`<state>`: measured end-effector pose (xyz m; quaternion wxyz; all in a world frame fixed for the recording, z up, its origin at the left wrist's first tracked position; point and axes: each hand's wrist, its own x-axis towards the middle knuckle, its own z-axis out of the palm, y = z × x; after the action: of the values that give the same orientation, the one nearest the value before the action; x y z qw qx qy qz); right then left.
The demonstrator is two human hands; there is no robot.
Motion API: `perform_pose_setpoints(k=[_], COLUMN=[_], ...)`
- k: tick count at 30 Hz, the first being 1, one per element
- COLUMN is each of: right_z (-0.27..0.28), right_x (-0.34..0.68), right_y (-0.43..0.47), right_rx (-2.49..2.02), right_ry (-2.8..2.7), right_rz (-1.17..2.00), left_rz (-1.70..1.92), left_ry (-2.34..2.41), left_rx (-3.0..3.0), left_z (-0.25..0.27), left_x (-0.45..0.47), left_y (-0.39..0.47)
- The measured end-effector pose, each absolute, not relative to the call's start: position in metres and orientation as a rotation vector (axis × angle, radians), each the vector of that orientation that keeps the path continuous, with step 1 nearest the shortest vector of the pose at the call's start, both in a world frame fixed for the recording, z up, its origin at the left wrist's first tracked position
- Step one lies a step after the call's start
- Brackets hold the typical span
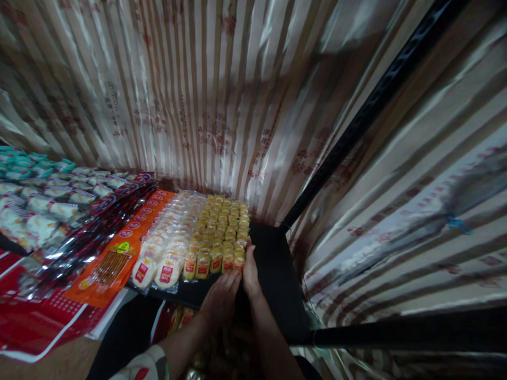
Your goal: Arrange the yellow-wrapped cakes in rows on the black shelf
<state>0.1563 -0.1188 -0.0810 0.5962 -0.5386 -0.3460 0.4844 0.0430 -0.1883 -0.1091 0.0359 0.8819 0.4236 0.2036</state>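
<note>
The left hand [222,295] reaches the near right corner of the small yellow packets [219,227], its fingers close together at the front row; whether they clamp a packet, I cannot tell. The right hand [250,268] lies along the right side of the packets, fingers straight and together, held flat. The yellow packets sit in tight rows on the black shelf [273,264]. Just left of them are clear-wrapped white packets [166,272], then orange packaging [109,264] showing brown sticks. Behind, at the far side, hangs striped sheeting [222,95].
</note>
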Motion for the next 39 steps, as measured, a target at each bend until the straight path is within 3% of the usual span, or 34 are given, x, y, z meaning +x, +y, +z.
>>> perform_pose_setpoints(k=[15,39], right_z=[-0.089,-0.079], right_x=[0.163,0.169], right_y=[-0.103,-0.059], right_rx=[-1.208,-1.168], right_ry=[-0.809,-0.723], right_rz=[1.023,1.113], left_rz=[0.531,0.473], left_ry=[1.366,1.389], left_rx=[2.732,2.82], left_z=[-0.103,-0.105], left_x=[0.046,0.049], left_y=[-0.187,-0.185])
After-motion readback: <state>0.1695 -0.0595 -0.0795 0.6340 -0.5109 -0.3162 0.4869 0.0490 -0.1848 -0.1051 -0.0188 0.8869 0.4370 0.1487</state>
